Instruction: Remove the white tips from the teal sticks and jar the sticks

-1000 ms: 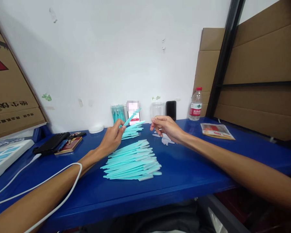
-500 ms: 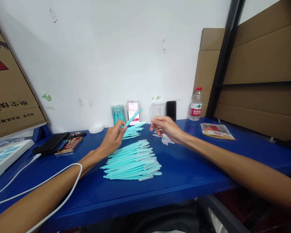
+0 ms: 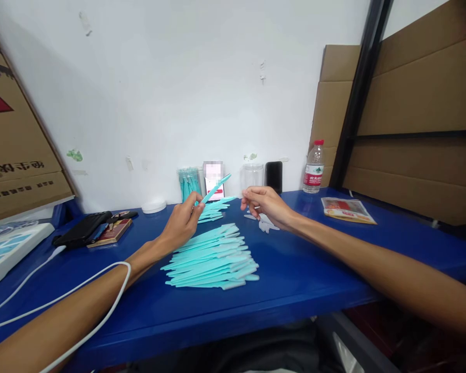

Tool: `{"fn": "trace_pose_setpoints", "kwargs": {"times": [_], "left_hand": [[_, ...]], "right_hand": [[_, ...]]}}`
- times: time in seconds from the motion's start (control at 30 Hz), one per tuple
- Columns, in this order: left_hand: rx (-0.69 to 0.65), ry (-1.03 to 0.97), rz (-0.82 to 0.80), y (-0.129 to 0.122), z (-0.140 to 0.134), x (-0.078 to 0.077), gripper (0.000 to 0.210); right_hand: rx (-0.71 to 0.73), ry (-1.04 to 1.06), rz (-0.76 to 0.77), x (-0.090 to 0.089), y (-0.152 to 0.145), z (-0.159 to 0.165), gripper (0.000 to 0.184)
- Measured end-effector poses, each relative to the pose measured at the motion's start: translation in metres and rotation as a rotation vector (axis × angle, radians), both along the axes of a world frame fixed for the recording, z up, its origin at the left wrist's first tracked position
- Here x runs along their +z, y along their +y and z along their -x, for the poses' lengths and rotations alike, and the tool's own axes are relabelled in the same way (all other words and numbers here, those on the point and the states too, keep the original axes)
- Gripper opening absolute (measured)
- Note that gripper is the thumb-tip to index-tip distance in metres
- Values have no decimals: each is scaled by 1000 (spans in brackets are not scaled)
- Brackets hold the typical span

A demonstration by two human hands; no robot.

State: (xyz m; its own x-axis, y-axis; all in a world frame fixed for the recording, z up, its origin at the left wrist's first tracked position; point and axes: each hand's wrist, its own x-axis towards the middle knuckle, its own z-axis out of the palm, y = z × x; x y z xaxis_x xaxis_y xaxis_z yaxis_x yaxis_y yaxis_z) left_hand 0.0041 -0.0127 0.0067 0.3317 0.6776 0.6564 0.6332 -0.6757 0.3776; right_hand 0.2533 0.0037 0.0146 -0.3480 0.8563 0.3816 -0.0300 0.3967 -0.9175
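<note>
Left hand (image 3: pixel 183 220): thumb and fingers pinch one slim teal stick (image 3: pixel 217 187), smooth and plastic-looking, which slants up and away to the right, clear of the counter (image 3: pixel 303 274).
Right hand (image 3: pixel 271 204): fingers curled, thumb and forefinger tips drawn close together; from where I stand I can't tell whether anything sits between them.
Near pile (image 3: pixel 213 256): many teal sticks like the pinched one, long and narrow, stacked loosely side by side, their right ends broader and paler, a bit frosted.
Far pile (image 3: pixel 213 211): a smaller heap of the same teal sticks, just behind the near one and partly hidden by the left hand.
Milky pieces (image 3: pixel 267 224): small, flat, whitish slivers lying on the counter just under the right hand.
Filled jar (image 3: pixel 188 182): clear and rounded, packed with teal sticks standing on end, against the wall.
Clear jar (image 3: pixel 252 176): see-through, round-rimmed, behind the right hand, its lower part hidden.
White lid (image 3: pixel 154 207): a shallow, matte disc left of the filled jar.
Bottle (image 3: pixel 314 168): clear plastic, red cap, red printed label, upright.
Packet (image 3: pixel 348 210): flat, glossy film, red and yellow.
Counter surface: deep blue, smooth, faintly shiny.
Cable (image 3: pixel 126 263): white, rounded, looping over the left forearm.
</note>
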Motion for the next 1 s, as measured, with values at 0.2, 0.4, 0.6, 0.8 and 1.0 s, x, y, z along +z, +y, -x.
{"fn": "trace_pose_setpoints", "kwargs": {"times": [0.2,0.4,0.6,0.8,1.0], "left_hand": [[15,-16,11,2,2,1,16],[7,-15,6,2,2,1,17],[12,-24,27,2,2,1,17],[3,-29,26,1,2,1,17],[-4,-22,21,1,1,1,17]], "right_hand": [[-34,41,-26,-2,9,-4,33],[-1,22,-17,-3,8,-5,33],[4,38,-17,-3,8,-5,34],[-10,40,-13,-2,7,-5,35],[-6,22,-10,-3,5,-3,34]]}}
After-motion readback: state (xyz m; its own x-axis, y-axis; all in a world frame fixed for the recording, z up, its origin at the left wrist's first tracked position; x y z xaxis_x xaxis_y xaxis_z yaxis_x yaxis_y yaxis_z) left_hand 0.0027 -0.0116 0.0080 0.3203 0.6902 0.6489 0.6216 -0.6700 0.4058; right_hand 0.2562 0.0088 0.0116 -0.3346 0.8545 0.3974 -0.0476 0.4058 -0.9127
